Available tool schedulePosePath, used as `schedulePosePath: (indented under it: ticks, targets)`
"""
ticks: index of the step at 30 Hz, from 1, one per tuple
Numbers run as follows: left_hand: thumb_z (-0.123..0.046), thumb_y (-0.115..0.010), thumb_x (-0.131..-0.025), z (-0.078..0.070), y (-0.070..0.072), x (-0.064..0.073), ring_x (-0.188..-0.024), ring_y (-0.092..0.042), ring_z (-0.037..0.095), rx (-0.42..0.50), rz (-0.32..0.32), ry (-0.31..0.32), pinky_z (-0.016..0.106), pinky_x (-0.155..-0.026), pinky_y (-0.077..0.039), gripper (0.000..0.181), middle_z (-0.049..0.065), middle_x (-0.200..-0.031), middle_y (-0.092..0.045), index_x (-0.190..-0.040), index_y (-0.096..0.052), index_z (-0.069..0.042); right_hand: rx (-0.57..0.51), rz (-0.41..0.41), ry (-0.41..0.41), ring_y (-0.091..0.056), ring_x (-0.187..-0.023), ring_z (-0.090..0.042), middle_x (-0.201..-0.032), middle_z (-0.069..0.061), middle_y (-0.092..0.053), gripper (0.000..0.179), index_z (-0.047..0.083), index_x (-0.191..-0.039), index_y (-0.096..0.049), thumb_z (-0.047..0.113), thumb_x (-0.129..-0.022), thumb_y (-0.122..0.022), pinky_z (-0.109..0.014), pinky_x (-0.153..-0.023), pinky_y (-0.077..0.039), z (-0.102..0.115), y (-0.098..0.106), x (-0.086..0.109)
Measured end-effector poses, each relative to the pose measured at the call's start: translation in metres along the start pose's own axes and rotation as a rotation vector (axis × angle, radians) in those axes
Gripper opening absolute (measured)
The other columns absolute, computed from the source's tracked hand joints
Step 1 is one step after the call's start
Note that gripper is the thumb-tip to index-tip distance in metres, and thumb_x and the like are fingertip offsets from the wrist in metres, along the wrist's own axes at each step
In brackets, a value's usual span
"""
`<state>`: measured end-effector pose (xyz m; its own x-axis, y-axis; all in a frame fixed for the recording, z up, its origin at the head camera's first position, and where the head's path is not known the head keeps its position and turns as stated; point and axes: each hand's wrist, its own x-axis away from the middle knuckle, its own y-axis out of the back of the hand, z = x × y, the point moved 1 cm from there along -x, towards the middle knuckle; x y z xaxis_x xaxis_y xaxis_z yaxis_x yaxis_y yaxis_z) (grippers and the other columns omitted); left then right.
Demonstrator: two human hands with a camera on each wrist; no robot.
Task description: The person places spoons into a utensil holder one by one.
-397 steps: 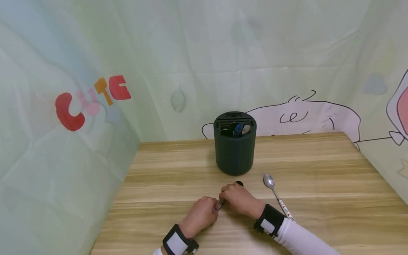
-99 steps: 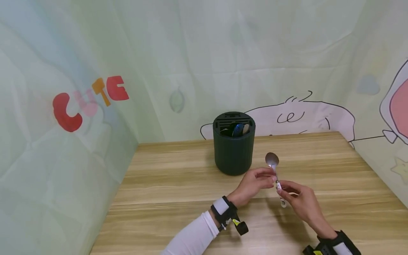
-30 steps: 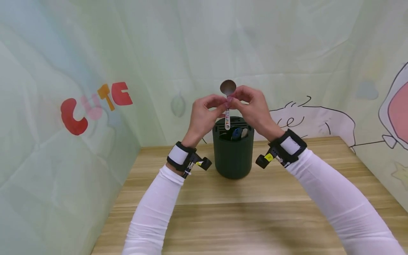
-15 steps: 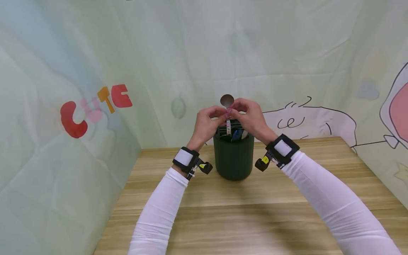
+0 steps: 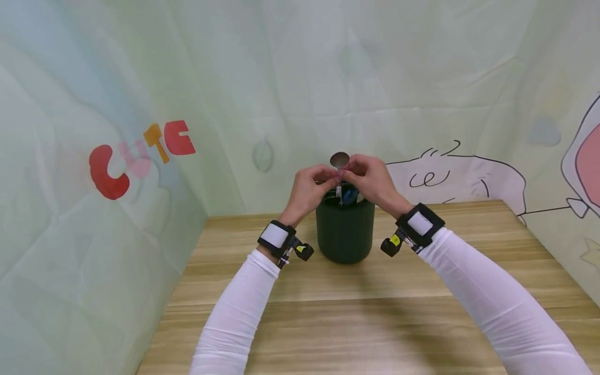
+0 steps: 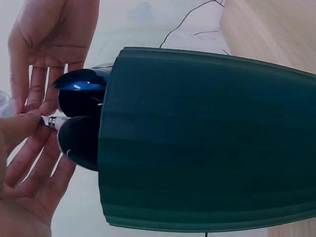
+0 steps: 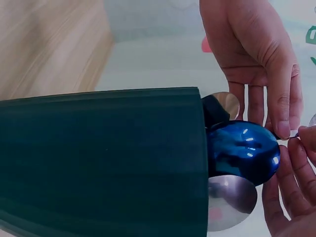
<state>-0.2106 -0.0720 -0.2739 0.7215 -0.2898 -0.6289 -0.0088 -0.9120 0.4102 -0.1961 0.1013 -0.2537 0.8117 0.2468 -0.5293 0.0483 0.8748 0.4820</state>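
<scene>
Above the dark green utensil holder point(image 5: 345, 237), a metal spoon point(image 5: 339, 160) stands bowl up, its patterned handle pointing down at the opening. My left hand point(image 5: 307, 190) pinches the spoon just below its bowl, and my right hand point(image 5: 373, 181) pinches it there from the other side. In the left wrist view the spoon's patterned handle point(image 6: 56, 122) runs down behind a dark spoon point(image 6: 80, 144); its lower end is hidden. Out of the holder stick a blue spoon point(image 7: 244, 152) and a silver spoon point(image 7: 231, 195), both close to my fingers.
The holder stands toward the back of a wooden table point(image 5: 356, 323). A printed cloth point(image 5: 398, 67) hangs behind it and along both sides. Each wrist wears a black strap with a small camera; the left camera point(image 5: 304, 252) hangs near the holder's side.
Earlier the patterned spoon lay on the table at right; both hands then lifted it and carried it over the holder. In the last second hands and spoon have come down, the handle dropping into the opening.
</scene>
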Motion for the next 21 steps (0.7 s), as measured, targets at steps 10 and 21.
schedulePosePath:
  ticks: [10, 21]
  targets:
    - [-0.038, -0.070, -0.080, -0.004, 0.004, 0.006, -0.124, -0.034, 0.004, -0.026, 0.168, 0.060, 0.046, -0.103, -0.031, 0.073, -0.009, -0.140, -0.039, -0.141, -0.033, -0.027, -0.008, 0.095, 0.061, -0.034, -0.123, -0.008, -0.136, 0.009, -0.040, 0.068, 0.028, -0.136, -0.038, 0.040, -0.078, -0.071, -0.052, -0.102, -0.026, 0.000, 0.007, 0.005]
    - [-0.051, -0.058, -0.085, -0.019, 0.001, 0.017, -0.135, -0.013, 0.013, -0.347, 0.191, -0.106, 0.053, -0.106, -0.021, 0.074, -0.004, -0.151, -0.017, -0.145, -0.021, -0.029, 0.161, 0.062, 0.191, -0.019, -0.132, -0.014, -0.147, 0.007, -0.022, 0.063, 0.031, -0.140, -0.034, 0.049, -0.084, -0.059, -0.059, -0.101, -0.025, -0.003, 0.016, 0.025]
